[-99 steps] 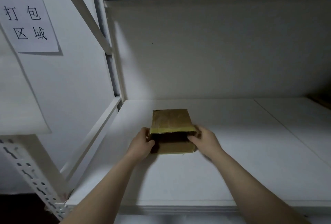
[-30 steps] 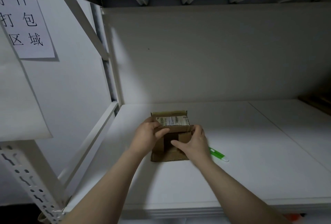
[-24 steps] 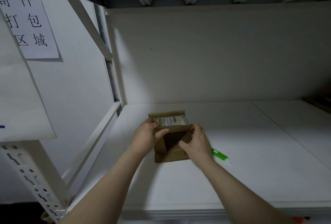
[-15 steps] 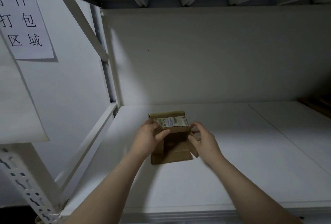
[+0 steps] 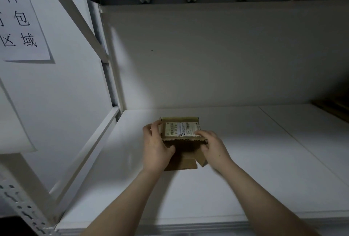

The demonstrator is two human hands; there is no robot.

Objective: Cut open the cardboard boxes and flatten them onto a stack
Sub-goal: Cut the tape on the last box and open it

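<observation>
A big white shelf fills the view. A paper sign with black writing hangs on the wall at 10 o'clock. A small brown box sits on the shelf just under the middle, toward 6 o'clock, with its flaps open. The left hand grips the box at its 9 o'clock side, thumb curled inside. The right hand holds it at 3 o'clock, fingers on the top flap. A white label is stuck on that flap, at the box's 12 o'clock.

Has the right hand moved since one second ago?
Yes. The right hand reached toward the white shelf's back wall, onto the brown cardboard box's white label.
</observation>
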